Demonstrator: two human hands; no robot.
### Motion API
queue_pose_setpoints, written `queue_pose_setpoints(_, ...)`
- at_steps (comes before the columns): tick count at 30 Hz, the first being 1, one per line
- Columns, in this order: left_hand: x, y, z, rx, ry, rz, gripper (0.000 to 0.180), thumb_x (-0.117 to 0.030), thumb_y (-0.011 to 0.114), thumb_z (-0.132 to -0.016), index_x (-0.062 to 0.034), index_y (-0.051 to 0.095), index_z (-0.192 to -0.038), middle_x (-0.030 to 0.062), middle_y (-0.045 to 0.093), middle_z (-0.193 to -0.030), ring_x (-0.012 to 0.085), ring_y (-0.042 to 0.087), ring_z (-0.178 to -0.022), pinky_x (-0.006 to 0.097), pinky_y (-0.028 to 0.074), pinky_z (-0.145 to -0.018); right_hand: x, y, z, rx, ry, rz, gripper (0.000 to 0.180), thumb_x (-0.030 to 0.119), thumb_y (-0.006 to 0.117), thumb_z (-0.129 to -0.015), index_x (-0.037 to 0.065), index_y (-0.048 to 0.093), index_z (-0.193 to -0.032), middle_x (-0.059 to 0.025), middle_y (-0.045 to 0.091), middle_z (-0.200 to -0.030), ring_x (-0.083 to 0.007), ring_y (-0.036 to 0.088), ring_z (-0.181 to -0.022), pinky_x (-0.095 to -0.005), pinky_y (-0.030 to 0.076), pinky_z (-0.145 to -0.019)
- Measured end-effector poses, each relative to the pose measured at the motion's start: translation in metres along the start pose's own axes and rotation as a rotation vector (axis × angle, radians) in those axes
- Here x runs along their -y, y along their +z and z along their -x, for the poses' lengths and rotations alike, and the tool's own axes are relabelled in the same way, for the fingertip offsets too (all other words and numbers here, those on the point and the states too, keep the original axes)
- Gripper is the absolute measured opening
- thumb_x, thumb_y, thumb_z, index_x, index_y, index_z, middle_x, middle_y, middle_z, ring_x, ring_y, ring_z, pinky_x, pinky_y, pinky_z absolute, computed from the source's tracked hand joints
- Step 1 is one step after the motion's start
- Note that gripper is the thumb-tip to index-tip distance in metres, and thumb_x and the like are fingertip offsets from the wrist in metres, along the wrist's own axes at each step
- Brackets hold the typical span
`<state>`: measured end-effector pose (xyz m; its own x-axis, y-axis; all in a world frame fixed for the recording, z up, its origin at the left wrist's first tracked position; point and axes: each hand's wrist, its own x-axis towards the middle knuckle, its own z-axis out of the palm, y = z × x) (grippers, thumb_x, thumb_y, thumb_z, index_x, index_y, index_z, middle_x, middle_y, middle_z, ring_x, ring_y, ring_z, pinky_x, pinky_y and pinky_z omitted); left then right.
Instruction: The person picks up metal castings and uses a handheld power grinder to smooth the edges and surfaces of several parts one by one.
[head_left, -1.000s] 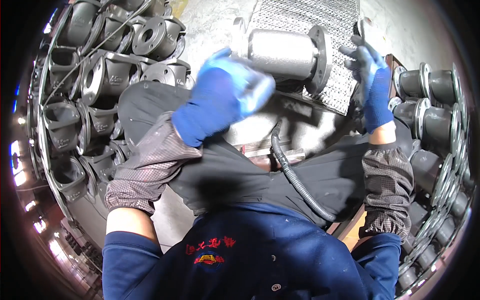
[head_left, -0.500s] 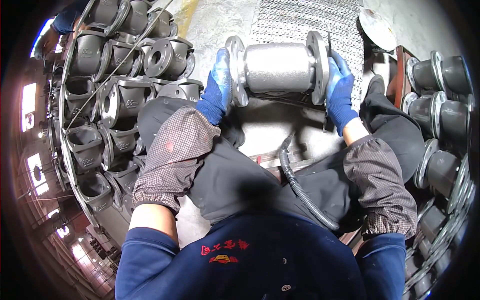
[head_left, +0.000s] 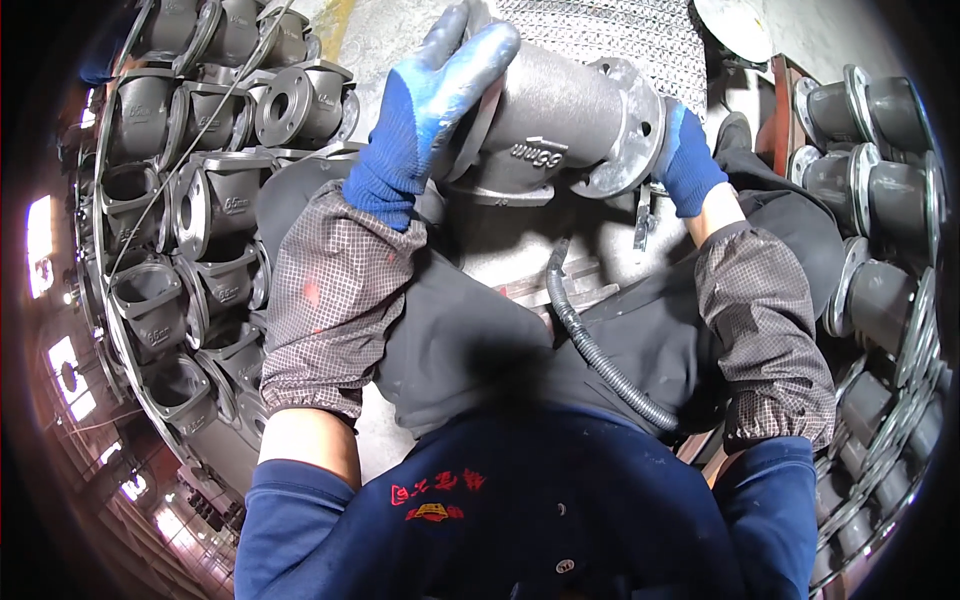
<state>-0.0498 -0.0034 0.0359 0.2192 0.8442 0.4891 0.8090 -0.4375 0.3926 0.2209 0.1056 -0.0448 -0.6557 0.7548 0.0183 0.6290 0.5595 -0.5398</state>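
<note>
A grey cast-metal valve body (head_left: 555, 115) with round end flanges is held tilted above my lap, its raised lettering and a squarish flange toward me. My left hand (head_left: 435, 110), in a blue knitted glove with a worn coated palm, grips the left flange, with the thumb across its edge. My right hand (head_left: 688, 160), gloved alike, holds the right flange (head_left: 640, 140) from its outer side; the flange hides most of those fingers. Just below the right hand a narrow flat metal strip (head_left: 642, 220) points down; whether that hand holds it I cannot tell.
Stacked grey valve bodies (head_left: 225, 205) fill the left side behind a thin rod. More flanged bodies (head_left: 875, 195) are piled at the right. A ribbed hose (head_left: 600, 350) crosses my lap. A patterned metal mat (head_left: 620, 35) and a pale round disc (head_left: 735, 28) lie ahead.
The valve body has been rolled, bringing its lettering and squarish flange into view, and its left end is tilted up. My left hand has moved up and over the left flange.
</note>
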Motion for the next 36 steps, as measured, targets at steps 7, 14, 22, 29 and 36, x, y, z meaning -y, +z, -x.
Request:
queue_pose_setpoints(7,0.030,0.009,-0.004,-0.059,0.101,-0.079,0.039,-0.009,0.050,-0.091,-0.0068,0.050,-0.130,0.0193,0.048,-0.133,0.0309,0.049,-0.121,0.036,0.041,-0.100,0.006,-0.009,-0.014,-0.003,0.068,-0.003,0.036,0.019,0.074,-0.066,-0.001,0.064,-0.094,-0.0247,0.064,-0.082,-0.0382,0.064,-0.082,-0.0418,0.052,-0.068)
queue_pose_setpoints(14,0.028,-0.001,-0.014,-0.192,-0.277,0.373,0.037,-0.013,0.049,-0.093,-0.0038,0.051,-0.128,0.0153,0.050,-0.132,0.0264,0.050,-0.121,0.034,0.038,-0.103,-0.005,0.017,-0.052,-0.157,0.225,-0.263,0.034,0.013,0.065,-0.075,-0.003,0.061,-0.104,-0.0211,0.066,-0.089,-0.0311,0.067,-0.083,-0.0372,0.053,-0.070)
queue_pose_setpoints(22,0.033,-0.004,-0.023,-0.341,-0.739,0.712,0.036,-0.014,0.049,-0.093,-0.0037,0.051,-0.128,0.0148,0.051,-0.132,0.0258,0.050,-0.121,0.034,0.038,-0.103,0.021,0.029,-0.075,-0.265,0.583,-0.732,0.045,0.026,0.041,-0.087,0.002,0.054,-0.123,-0.0236,0.061,-0.107,-0.0323,0.060,-0.098,-0.0362,0.046,-0.085)
queue_pose_setpoints(29,0.038,-0.011,-0.025,-0.398,-0.924,0.852,0.036,-0.015,0.049,-0.093,-0.0036,0.052,-0.127,0.0144,0.051,-0.131,0.0252,0.050,-0.121,0.034,0.037,-0.104,0.033,0.033,-0.082,-0.288,0.599,-0.945,0.045,0.021,0.043,-0.086,-0.004,0.051,-0.123,-0.0225,0.061,-0.110,-0.0284,0.059,-0.100,-0.0338,0.045,-0.087)
queue_pose_setpoints(36,0.034,-0.009,-0.020,-0.429,-0.975,0.876,0.036,-0.016,0.050,-0.093,-0.0035,0.052,-0.127,0.0140,0.051,-0.131,0.0247,0.049,-0.121,0.033,0.037,-0.104,0.049,0.026,-0.077,-0.328,0.645,-0.993,0.043,0.021,0.044,-0.089,-0.006,0.051,-0.122,-0.0212,0.061,-0.107,-0.0258,0.060,-0.095,-0.0320,0.046,-0.084)
